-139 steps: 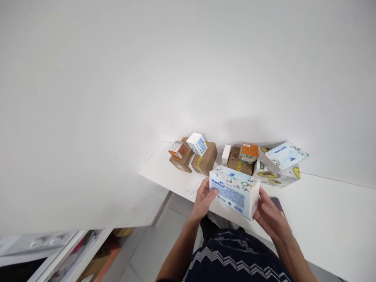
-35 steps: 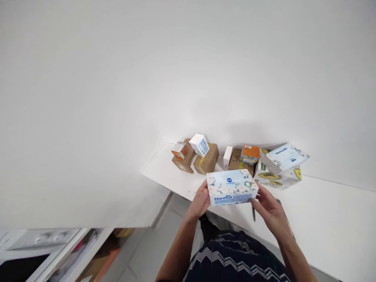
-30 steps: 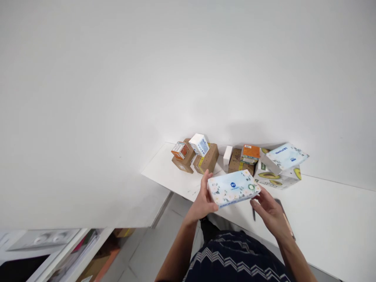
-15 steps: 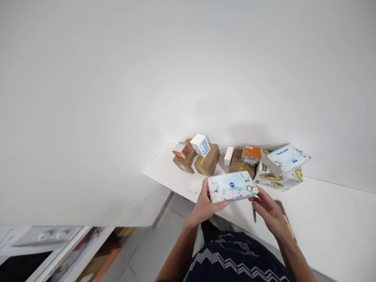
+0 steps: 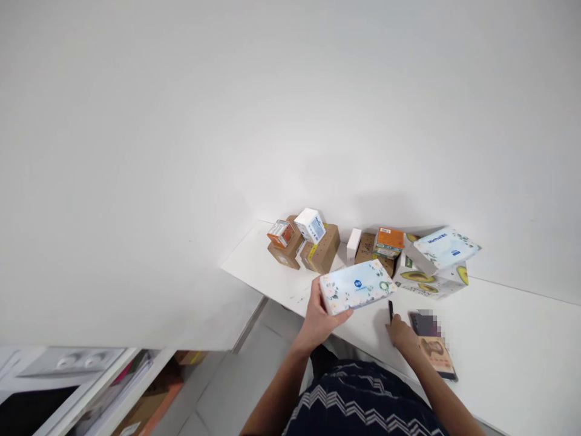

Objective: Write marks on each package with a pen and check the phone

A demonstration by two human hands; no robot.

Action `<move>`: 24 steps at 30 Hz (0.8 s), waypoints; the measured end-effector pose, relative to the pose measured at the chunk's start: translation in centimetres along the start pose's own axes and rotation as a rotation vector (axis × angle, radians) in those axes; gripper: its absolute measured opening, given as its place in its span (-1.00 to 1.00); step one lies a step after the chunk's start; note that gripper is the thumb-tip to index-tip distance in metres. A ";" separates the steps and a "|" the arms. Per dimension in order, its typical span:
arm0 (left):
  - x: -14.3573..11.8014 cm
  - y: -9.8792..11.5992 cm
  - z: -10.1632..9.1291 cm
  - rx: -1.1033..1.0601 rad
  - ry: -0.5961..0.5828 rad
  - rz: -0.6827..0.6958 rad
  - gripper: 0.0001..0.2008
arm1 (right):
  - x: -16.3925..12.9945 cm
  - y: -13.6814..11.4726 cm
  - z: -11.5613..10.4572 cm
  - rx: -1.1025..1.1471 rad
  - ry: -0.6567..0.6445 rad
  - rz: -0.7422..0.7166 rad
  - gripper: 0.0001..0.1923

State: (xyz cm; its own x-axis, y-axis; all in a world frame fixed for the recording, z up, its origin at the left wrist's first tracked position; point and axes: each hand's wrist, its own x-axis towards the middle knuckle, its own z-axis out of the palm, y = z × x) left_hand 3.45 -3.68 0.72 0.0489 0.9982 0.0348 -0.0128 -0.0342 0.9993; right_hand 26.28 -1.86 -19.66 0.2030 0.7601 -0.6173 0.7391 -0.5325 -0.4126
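Note:
My left hand (image 5: 318, 316) holds a flat blue-and-white flowered tissue pack (image 5: 356, 286) by its left end, just above the white table (image 5: 499, 339). My right hand (image 5: 401, 332) has come off the pack and rests low on the table, its fingers curled on the lower end of a black pen (image 5: 390, 309). The pen's tip sticks out above the fingers. A small booklet (image 5: 433, 350) with a dark cover lies just right of that hand.
Against the wall stand brown cardboard boxes (image 5: 323, 254) topped by a small white-blue box (image 5: 310, 224) and an orange-white box (image 5: 278, 232). Further right are a white block (image 5: 353, 244), an orange carton (image 5: 388, 240), and an avocado-print box (image 5: 431, 280) under another tissue pack (image 5: 443, 247).
I turned the tissue pack from its printed side to its flowered face. My right hand then let go of the pack and dropped to the pen on the table; my left hand alone holds the pack.

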 end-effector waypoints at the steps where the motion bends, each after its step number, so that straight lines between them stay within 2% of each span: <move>1: 0.0 -0.1 0.1 0.001 -0.001 -0.003 -0.27 | 0.2 0.1 0.2 0.008 -0.011 0.021 -0.73; 5: -0.1 -0.4 0.2 -0.008 -0.006 -0.022 -0.27 | 0.6 0.0 0.5 0.141 -0.081 0.054 -0.73; 9: 0.0 -0.5 0.2 0.003 0.013 -0.034 -0.24 | -0.4 -0.8 -0.2 0.442 -0.120 -0.019 -0.80; 11: -0.1 -0.6 0.1 0.010 0.019 -0.034 -0.24 | -1.3 -1.2 -1.6 0.648 -0.071 -0.106 -0.81; 14: -0.2 -0.6 0.1 0.008 0.007 -0.023 -0.24 | -2.9 -1.8 -5.3 0.944 0.093 -0.245 -0.83; 17: -0.3 -0.7 0.2 -0.001 -0.006 -0.010 -0.24 | -6.0 -3.0 -9.9 1.206 0.281 -0.356 -0.82; 19: -0.4 -0.6 0.3 -0.016 -0.014 -0.014 -0.24 | -9.1 -4.2 -12.2 1.546 0.358 -0.532 -0.85; 20: -0.5 -0.6 0.4 -0.021 -0.020 -0.016 -0.24 | -10.8 -4.8 -13.0 1.615 0.368 -0.616 -0.84; 22: -0.6 -0.4 0.7 -0.021 -0.037 -0.013 -0.25 | -14.1 -6.0 -13.6 1.596 0.339 -0.756 -0.84; 24: -0.8 -0.3 1.0 -0.015 -0.058 -0.004 -0.26 | -16.7 -6.9 -13.2 1.425 0.358 -0.866 -0.86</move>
State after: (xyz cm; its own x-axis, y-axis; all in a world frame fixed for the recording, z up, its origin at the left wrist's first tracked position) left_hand 4.45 -4.51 0.41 0.1070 0.9937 0.0323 -0.0278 -0.0295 0.9992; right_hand 26.30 -5.94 2.34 0.3514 0.9185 0.1813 -0.3742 0.3153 -0.8721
